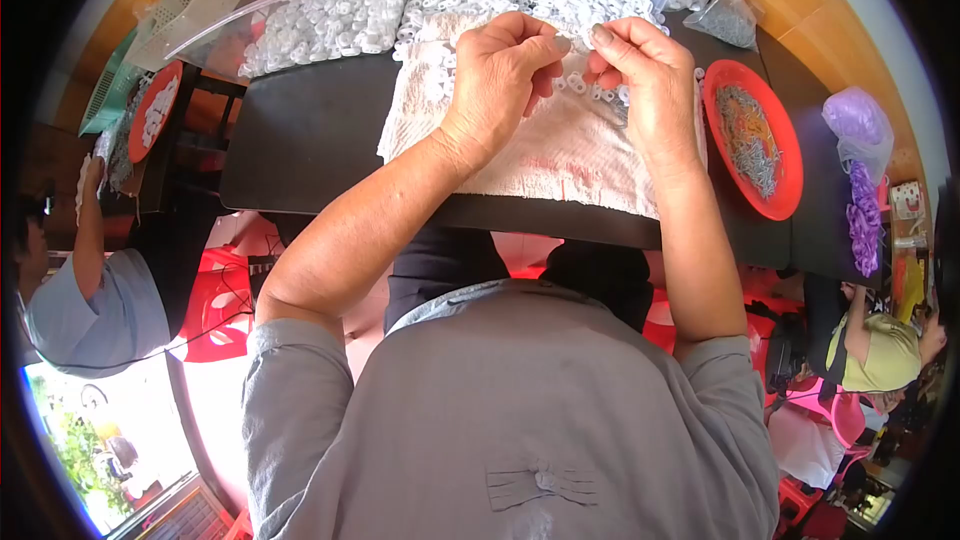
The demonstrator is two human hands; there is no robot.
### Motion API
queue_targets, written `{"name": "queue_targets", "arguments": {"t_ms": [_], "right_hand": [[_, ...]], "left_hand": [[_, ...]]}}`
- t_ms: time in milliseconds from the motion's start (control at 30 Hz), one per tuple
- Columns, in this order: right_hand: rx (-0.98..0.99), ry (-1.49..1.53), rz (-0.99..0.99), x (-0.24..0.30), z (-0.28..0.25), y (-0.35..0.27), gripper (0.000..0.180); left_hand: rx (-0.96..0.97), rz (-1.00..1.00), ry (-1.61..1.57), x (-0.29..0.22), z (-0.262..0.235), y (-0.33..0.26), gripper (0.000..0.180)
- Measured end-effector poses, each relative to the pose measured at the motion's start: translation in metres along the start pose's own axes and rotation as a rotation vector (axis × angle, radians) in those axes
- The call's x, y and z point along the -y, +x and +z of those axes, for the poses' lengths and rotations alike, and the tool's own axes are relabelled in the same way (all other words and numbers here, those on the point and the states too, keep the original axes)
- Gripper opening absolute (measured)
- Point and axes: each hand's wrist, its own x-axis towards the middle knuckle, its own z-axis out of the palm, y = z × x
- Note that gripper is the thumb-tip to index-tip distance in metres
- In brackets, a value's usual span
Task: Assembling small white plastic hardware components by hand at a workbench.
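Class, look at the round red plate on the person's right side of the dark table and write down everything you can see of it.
The round red plate looks like smooth plastic, shallow, with a raised rim. It lies flat on the dark table, to the right of the white towel and apart from the person's right hand. A heap of small thin grey metal pieces, too fine to tell singly, fills its middle. A clear plastic bag lies just beyond it, and a purple bag sits farther right.

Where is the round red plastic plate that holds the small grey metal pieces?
In the head view, the round red plastic plate lies on the dark table, just right of the person's right hand, between the white towel and the purple bag.
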Motion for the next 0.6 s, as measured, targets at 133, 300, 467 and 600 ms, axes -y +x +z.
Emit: {"name": "queue_targets", "arguments": {"t_ms": [133,300,467,600], "right_hand": [[-0.012,-0.003,-0.003,0.0002,-0.0001,-0.0010,0.016],[-0.007,-0.015,-0.012,-0.0006,0.0007,-0.0008,0.016],[0.023,0.008,-0.014,-0.0012,0.0027,-0.0015,0.016],[0.039,0.001,-0.013,-0.0017,0.0029,-0.0007,0.015]], "left_hand": [[-0.007,-0.005,-0.010,-0.0004,0.0008,-0.0010,0.013],[-0.006,-0.012,0.005,-0.0011,0.0004,-0.0013,0.012],[0.006,-0.014,-0.002,-0.0007,0.0010,-0.0012,0.011],[0.005,-0.018,-0.001,-0.0002,0.0012,-0.0012,0.011]]}}
